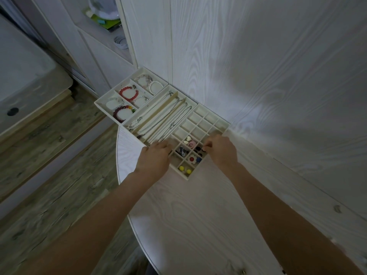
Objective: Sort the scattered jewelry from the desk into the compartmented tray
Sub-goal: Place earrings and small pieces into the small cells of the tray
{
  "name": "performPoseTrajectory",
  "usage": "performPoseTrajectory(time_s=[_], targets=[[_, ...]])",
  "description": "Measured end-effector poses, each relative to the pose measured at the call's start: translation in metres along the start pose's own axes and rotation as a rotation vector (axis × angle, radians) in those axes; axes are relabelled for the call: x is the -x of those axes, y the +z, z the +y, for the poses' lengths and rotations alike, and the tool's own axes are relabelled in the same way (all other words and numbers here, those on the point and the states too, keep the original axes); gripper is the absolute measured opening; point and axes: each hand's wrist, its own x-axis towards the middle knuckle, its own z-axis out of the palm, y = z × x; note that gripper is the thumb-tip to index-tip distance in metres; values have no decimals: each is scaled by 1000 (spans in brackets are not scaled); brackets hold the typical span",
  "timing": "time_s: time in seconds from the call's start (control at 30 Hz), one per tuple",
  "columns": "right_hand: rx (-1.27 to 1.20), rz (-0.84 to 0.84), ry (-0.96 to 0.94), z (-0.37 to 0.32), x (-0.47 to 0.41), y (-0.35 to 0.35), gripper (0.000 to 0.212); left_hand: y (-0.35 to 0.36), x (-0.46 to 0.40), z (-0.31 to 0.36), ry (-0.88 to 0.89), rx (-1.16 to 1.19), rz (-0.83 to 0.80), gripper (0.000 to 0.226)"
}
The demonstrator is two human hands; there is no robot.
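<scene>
On the white wood-grain desk three cream trays lie side by side against the wall panel. The grid tray is the one on the right, with many small square cells; the far cells hold nothing, and the near cells hold small pieces: a white heart-shaped piece, a pink ring-shaped piece, a white flower with a red centre and two yellow balls. The left hand is at the near left edge of this tray, its fingers curled down over the rim where the necklace ends lie; whether it grips anything I cannot tell, because the fingertips are hidden. The right hand is over the near right side of the grid tray and pinches a small dark ring between thumb and finger, just above a cell with dark pieces. The middle tray has long narrow lanes with thin silver chains laid along them. The left tray, which hangs over the edge of the desk, holds bracelets: a red bead bracelet, a white pearl bracelet and a dark red bracelet.
</scene>
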Motion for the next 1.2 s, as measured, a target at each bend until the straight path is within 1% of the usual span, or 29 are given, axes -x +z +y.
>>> performPoseTrajectory(time_s=[0.17, 0.27, 0.37, 0.53, 0.77, 0.93, 1.2], targets=[[61, 83, 43, -2, -1, 9, 12, 2, -2, -2, -8, -13, 41, 53], [117, 125, 47, -3, 0, 12, 13, 4, -3, -5, 21, -53, 62, 48], [171, 127, 48, -1, 1, 15, 15, 3, -3, -7, 27, -59, 68, 45], [177, 147, 77, -3, 4, 20, 22, 2, -3, -7, 30, -47, 59, 44], [145, 124, 51, 0, 5, 18, 22, 1, -5, -7, 32, -48, 44, 43], [98, 177, 23, 4, 4, 13, 20, 4, -6, -8, 43, -49, 51, 40], [275, 120, 27, 2, 1, 22, 11, 2, -8, -8, 55, -54, 46, 36]])
